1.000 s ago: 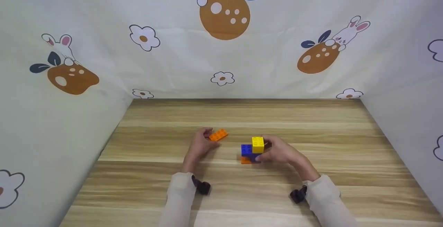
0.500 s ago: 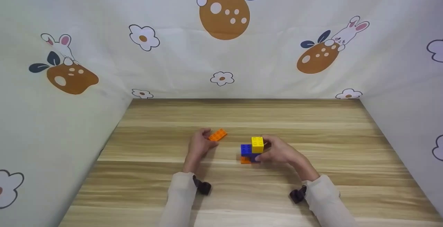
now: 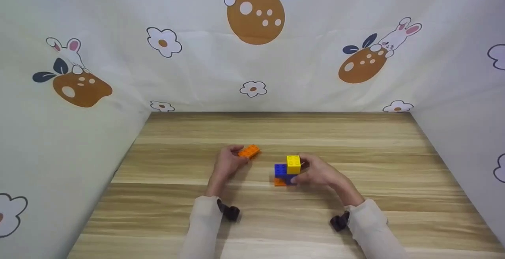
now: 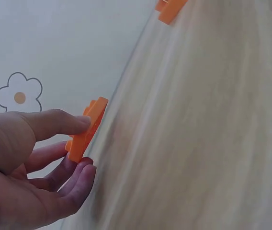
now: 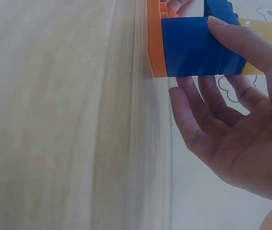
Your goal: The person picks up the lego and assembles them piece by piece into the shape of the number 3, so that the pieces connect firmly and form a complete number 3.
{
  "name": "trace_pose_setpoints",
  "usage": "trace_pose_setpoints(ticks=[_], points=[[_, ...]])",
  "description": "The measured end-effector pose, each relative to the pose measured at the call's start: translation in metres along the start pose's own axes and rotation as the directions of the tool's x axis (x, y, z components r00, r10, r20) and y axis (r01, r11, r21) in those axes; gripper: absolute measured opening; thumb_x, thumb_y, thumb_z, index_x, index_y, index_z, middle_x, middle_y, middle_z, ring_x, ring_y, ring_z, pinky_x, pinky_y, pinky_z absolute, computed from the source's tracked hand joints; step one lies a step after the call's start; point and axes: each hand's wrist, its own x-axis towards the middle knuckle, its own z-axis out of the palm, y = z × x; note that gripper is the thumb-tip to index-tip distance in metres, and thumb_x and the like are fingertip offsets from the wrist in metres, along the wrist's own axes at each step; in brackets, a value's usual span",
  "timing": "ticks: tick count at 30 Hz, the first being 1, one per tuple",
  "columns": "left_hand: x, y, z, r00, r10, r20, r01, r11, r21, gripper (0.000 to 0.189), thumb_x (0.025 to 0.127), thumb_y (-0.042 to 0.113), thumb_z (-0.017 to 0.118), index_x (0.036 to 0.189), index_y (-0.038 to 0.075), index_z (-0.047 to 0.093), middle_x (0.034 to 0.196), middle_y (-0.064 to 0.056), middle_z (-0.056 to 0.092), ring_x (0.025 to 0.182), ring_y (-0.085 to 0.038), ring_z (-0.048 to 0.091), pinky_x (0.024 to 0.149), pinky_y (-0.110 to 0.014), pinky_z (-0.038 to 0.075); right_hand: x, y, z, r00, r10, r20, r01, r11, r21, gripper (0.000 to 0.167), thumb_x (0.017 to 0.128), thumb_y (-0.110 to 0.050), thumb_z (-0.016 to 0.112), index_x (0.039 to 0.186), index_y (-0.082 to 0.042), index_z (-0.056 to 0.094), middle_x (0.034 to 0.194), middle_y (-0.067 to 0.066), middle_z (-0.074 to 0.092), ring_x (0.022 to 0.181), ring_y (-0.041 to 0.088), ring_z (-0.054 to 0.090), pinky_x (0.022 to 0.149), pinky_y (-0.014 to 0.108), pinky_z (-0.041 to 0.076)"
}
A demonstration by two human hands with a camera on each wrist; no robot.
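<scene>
My left hand (image 3: 228,166) pinches a flat orange building brick (image 3: 249,152) between thumb and fingers. In the left wrist view the thumb presses the studded side of this orange brick (image 4: 89,129), which stands tilted close over the table. My right hand (image 3: 320,172) grips a stack of toy bricks from its right side. At the base is an orange brick (image 3: 279,182), with blue bricks (image 3: 280,169) above it and a yellow brick (image 3: 293,164) on top. In the right wrist view the thumb lies across a blue brick (image 5: 191,45) while the other fingers curl behind.
A wood-grain table (image 3: 252,128) carries both groups of bricks. Fabric walls (image 3: 197,81) printed with rabbits and flowers enclose it at the back and sides. Each wrist wears a small black camera, the left camera (image 3: 230,213) and the right camera (image 3: 339,222).
My left hand has closed its thumb onto the loose orange brick and raised and tilted it slightly. The right hand and the stack have stayed in place.
</scene>
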Motion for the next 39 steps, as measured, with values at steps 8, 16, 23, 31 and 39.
trace_pose_setpoints(ticks=[8, 16, 23, 31, 39], points=[[-0.004, 0.010, -0.003, 1.000, -0.007, 0.004, 0.007, 1.000, -0.030, 0.040, 0.084, 0.008, 0.076, 0.123, 0.004, 0.069, 0.121, -0.016, 0.069, 0.105, -0.022, 0.065, 0.091, -0.032, 0.055, 0.000, 0.000, 0.000, 1.000, 0.000, -0.009, -0.001, 1.000, -0.014, 0.051, 0.077, -0.013, 0.085, 0.123, -0.007, 0.063, 0.113, 0.014, 0.067, 0.101, 0.024, 0.062, 0.095, 0.042, 0.052], [-0.005, 0.014, -0.004, 0.996, 0.090, -0.015, -0.090, 0.996, 0.001, 0.038, 0.082, 0.013, 0.078, 0.119, 0.005, 0.073, 0.118, -0.015, 0.071, 0.101, -0.023, 0.065, 0.085, -0.029, 0.055, 0.001, 0.000, 0.001, 1.000, -0.014, -0.003, 0.014, 1.000, 0.011, 0.049, 0.076, -0.011, 0.085, 0.120, -0.006, 0.063, 0.111, 0.014, 0.066, 0.098, 0.023, 0.062, 0.093, 0.040, 0.053], [-0.008, 0.024, -0.005, 0.992, 0.125, -0.027, -0.126, 0.992, -0.013, 0.037, 0.081, 0.011, 0.079, 0.118, 0.006, 0.073, 0.113, -0.014, 0.072, 0.098, -0.024, 0.066, 0.081, -0.028, 0.055, 0.002, 0.000, 0.002, 1.000, -0.012, -0.006, 0.012, 1.000, 0.015, 0.049, 0.076, -0.010, 0.085, 0.121, -0.005, 0.063, 0.112, 0.014, 0.066, 0.098, 0.023, 0.063, 0.094, 0.041, 0.054], [-0.017, 0.039, -0.004, 0.983, 0.181, -0.021, -0.182, 0.982, -0.045, 0.035, 0.083, 0.010, 0.077, 0.117, 0.006, 0.073, 0.113, -0.014, 0.071, 0.099, -0.025, 0.067, 0.084, -0.031, 0.058, 0.003, 0.001, 0.002, 1.000, -0.015, -0.009, 0.015, 1.000, 0.001, 0.048, 0.077, -0.010, 0.084, 0.120, -0.007, 0.063, 0.112, 0.014, 0.067, 0.101, 0.024, 0.063, 0.095, 0.042, 0.053], [-0.025, 0.048, -0.002, 0.971, 0.240, 0.015, -0.239, 0.969, -0.066, 0.035, 0.086, 0.016, 0.077, 0.119, 0.007, 0.072, 0.117, -0.014, 0.069, 0.103, -0.026, 0.065, 0.086, -0.033, 0.059, 0.002, 0.002, 0.002, 1.000, -0.022, -0.006, 0.022, 1.000, 0.006, 0.050, 0.078, -0.010, 0.084, 0.123, -0.007, 0.063, 0.113, 0.014, 0.066, 0.101, 0.025, 0.063, 0.094, 0.041, 0.054]])
